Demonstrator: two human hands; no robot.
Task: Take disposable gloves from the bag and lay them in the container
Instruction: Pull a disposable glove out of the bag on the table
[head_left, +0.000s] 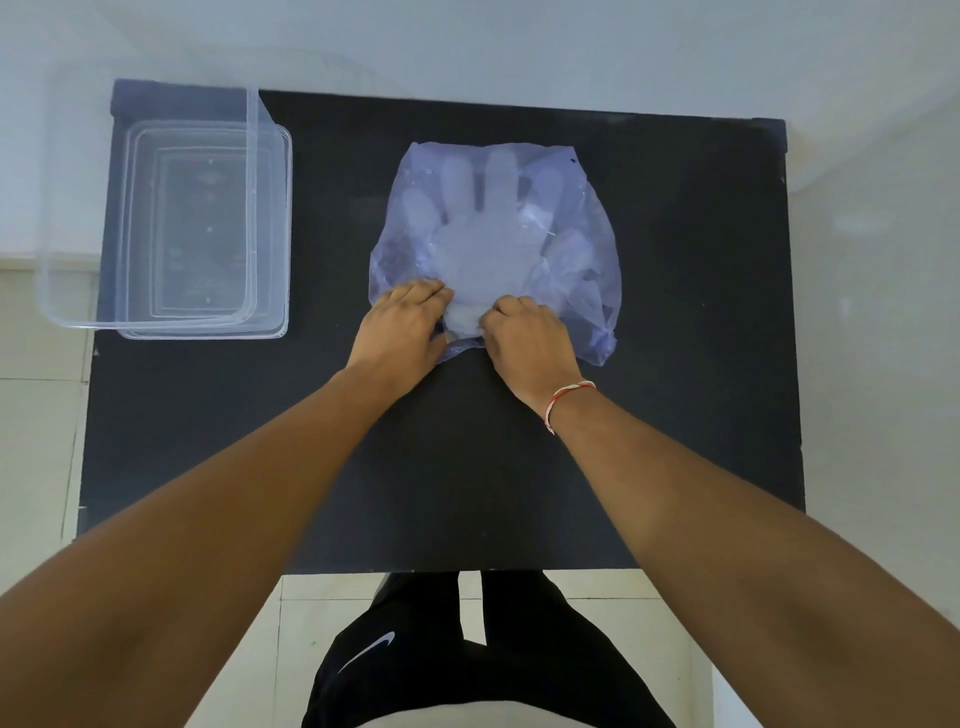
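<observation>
A thin bluish plastic bag (582, 228) lies flat in the middle of the black table. Through it shows a stack of clear disposable gloves (485, 239), fingers pointing away from me. At the bag's near, open end my left hand (402, 327) pinches the left side of the mouth. My right hand (524, 338) pinches the right side, and the gloves' cuff shows between the two hands. A clear rectangular container (270, 234) stands at the table's far left, with nothing in it.
The black table (701, 389) has its front edge close to my legs. The container overhangs the table's left edge. Pale tiled floor and a white wall surround the table.
</observation>
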